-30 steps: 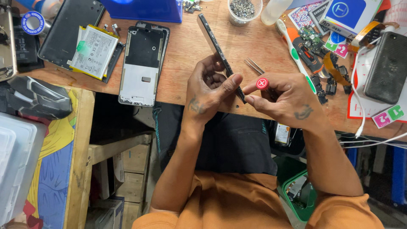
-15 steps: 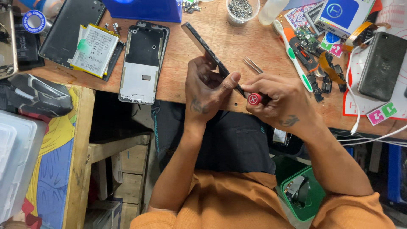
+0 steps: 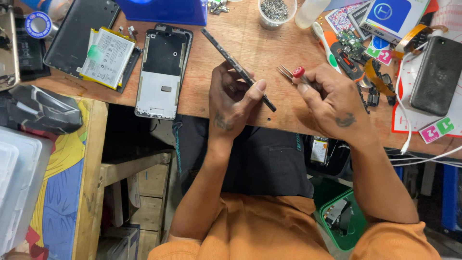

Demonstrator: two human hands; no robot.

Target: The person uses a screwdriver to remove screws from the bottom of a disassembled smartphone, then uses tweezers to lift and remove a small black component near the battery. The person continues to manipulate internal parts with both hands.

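- Two hands work over the wooden bench point(image 3: 260, 53) in the head view, the only view here.
- Left hand point(image 3: 231, 98) holds a thin dark phone part point(image 3: 238, 70) edge-on; its fingers point(image 3: 257, 87) are wrapped around the part, the thumb pressed against the lower end.
- That phone part slants from upper left to lower right, raised above the bench, and serves as the landmark below.
- Right hand point(image 3: 332, 103) sits just right of the phone part, its fingers pinched narrow on a small tool with a red cap point(image 3: 299, 72); the tool's tip is hidden.
- Metal tweezers point(image 3: 285, 72) lie on the bench just right of the phone part, beside the red cap.
- Left of the phone part lies an open phone frame point(image 3: 161, 72), and farther left a white battery point(image 3: 107, 58) resting against a black back cover point(image 3: 77, 29).
- Above the phone part stands a clear cup of small screws point(image 3: 275, 10).
- Far right of the phone part lies a black phone point(image 3: 435, 72) face down, near a white cable point(image 3: 402, 96).
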